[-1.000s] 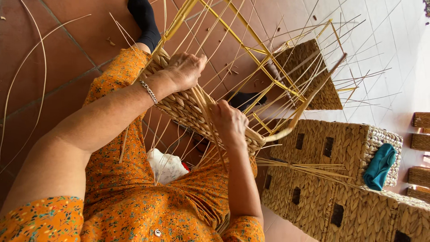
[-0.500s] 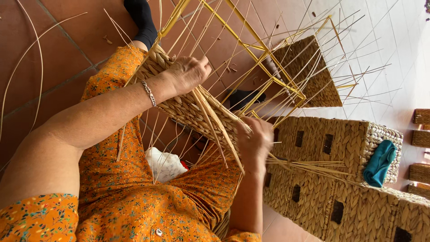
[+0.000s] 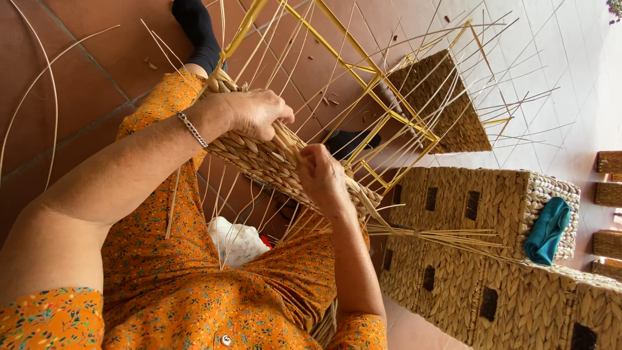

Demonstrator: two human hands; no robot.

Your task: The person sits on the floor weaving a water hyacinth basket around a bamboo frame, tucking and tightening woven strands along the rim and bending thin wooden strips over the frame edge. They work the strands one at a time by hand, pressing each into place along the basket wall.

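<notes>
A half-woven basket (image 3: 259,159) of pale straw rests on my lap, built around a yellow metal frame (image 3: 363,65) with many thin upright reeds (image 3: 453,78) sticking out. My left hand (image 3: 256,113), with a silver bracelet at the wrist, grips the top edge of the woven band. My right hand (image 3: 321,172) sits just beside it on the band, fingers closed on a flat straw strand (image 3: 288,142) between the two hands.
Finished woven baskets (image 3: 492,207) with dark handle slots stand stacked at the right, a teal cloth (image 3: 547,230) lying on one. Another woven piece (image 3: 447,104) lies on the tiled floor. A white bundle (image 3: 236,240) sits under the basket. Loose reeds (image 3: 39,97) curve at the left.
My right hand went down and right pulling a strand, then came back up to the woven band close to my left hand. The left hand stayed on the rim.
</notes>
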